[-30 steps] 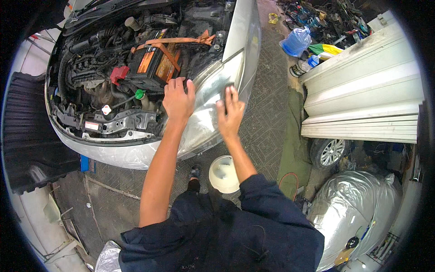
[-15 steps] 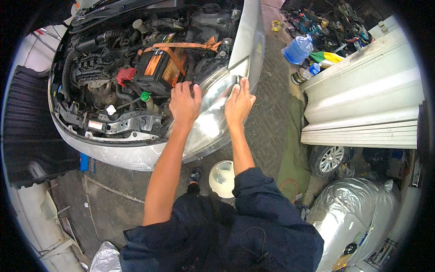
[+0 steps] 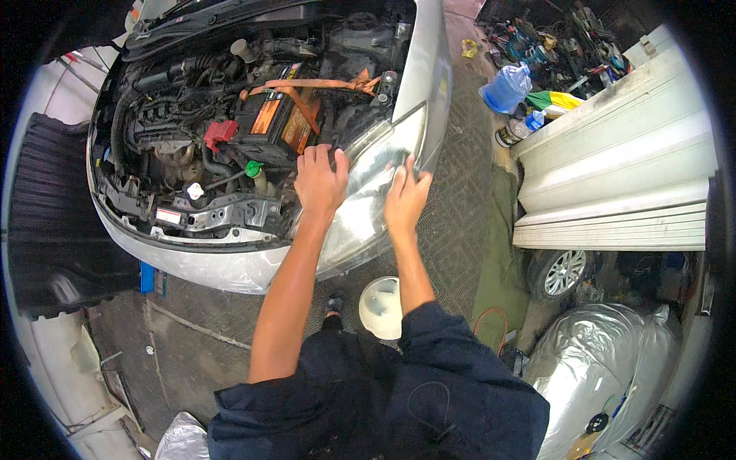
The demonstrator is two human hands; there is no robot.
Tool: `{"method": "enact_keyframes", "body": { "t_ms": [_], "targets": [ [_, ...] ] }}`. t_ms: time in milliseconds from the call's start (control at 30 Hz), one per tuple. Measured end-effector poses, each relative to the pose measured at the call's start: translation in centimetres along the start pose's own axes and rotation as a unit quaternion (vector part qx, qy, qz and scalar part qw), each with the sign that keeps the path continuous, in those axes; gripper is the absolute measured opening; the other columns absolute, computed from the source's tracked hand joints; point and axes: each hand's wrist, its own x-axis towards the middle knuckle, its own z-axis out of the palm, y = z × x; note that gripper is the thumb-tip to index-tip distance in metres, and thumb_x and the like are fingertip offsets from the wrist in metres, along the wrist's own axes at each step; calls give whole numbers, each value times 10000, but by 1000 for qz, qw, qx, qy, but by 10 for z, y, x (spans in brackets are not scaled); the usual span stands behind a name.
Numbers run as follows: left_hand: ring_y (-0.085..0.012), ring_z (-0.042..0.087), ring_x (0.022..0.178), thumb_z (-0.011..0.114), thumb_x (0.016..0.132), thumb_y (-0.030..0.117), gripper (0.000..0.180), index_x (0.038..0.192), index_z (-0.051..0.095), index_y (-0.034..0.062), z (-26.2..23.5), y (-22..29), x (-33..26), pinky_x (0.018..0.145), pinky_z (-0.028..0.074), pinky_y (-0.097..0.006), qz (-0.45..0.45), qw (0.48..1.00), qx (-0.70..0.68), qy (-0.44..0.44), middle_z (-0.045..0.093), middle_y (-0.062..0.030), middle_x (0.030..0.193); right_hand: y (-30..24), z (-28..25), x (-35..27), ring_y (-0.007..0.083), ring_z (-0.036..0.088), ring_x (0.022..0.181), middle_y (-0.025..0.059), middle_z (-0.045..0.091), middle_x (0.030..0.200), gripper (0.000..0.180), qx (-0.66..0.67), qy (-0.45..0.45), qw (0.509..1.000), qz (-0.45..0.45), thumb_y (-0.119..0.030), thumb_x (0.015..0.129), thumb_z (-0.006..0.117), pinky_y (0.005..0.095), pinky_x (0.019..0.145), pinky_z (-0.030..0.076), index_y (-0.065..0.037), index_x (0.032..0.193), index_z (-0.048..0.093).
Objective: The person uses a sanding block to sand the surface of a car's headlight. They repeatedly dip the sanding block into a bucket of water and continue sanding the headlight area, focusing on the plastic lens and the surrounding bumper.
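A large clear headlight [image 3: 359,218] sits at the front corner of a silver car, its lens wet-looking and glossy. My left hand [image 3: 321,180] rests at the lens's inner edge beside the engine bay, fingers spread and thumb apart, holding nothing that I can see. Over the outer half of the lens, my right hand [image 3: 407,201] is closed, its fingertips pressed down on the surface. Whatever lies under those fingertips is hidden.
The engine bay holds a strapped battery [image 3: 277,123] and a green cap [image 3: 253,169]. A white bucket [image 3: 371,322] stands on the floor below the bumper [image 3: 253,270]. To the right are a water jug [image 3: 506,88], white panels [image 3: 613,169], a wheel [image 3: 563,274] and a silver-covered vehicle [image 3: 590,360].
My right hand has slid down the lens toward me, and its fingers are more curled. My left hand stays at the inner edge. The whole view has shifted slightly.
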Motion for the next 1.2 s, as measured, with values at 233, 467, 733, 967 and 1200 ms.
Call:
{"method": "enact_keyframes", "body": {
  "t_ms": [233, 467, 733, 967, 1200],
  "targets": [
    [-364, 601, 1086, 555, 998, 386, 362, 1129, 669, 68, 0, 2, 2, 866, 530, -516, -5, 1000, -6, 4, 626, -143, 1142, 11, -4, -17, 399, 544, 1040, 237, 486, 1130, 489, -19, -10, 999, -37, -259, 1087, 465, 453, 959, 448, 57, 1451, 549],
    [-367, 602, 1098, 553, 996, 389, 370, 1132, 667, 64, 1, 1, -2, 857, 541, -523, 1, 1000, 13, 0, 622, -148, 1140, 14, -10, -10, 394, 550, 1024, 230, 502, 1091, 479, -39, -31, 993, -109, -224, 1039, 539, 476, 931, 453, 69, 1416, 572],
    [-366, 605, 1106, 546, 1003, 400, 372, 1139, 669, 76, 1, 3, 5, 879, 533, -522, -8, 1000, 14, -2, 631, -137, 1152, 10, -30, 81, 367, 571, 1107, 192, 600, 1329, 400, -25, 116, 984, -134, -180, 1004, 596, 425, 1043, 450, -42, 1375, 650],
    [-360, 603, 1106, 562, 996, 394, 364, 1135, 673, 76, 2, -4, 0, 861, 542, -523, -3, 1000, 14, 1, 631, -134, 1152, 9, -6, 17, 302, 564, 1007, 70, 658, 1422, 434, -27, 24, 977, -209, -182, 979, 674, 399, 969, 475, -132, 1409, 652],
    [-362, 606, 1088, 574, 987, 389, 372, 1136, 676, 64, -1, -2, -1, 860, 547, -505, -10, 1000, 8, -4, 640, -140, 1123, -1, 8, 52, 274, 519, 932, 79, 660, 1414, 336, 30, 41, 993, -103, -185, 1053, 567, 387, 934, 452, -133, 1367, 675]
  ]
}}
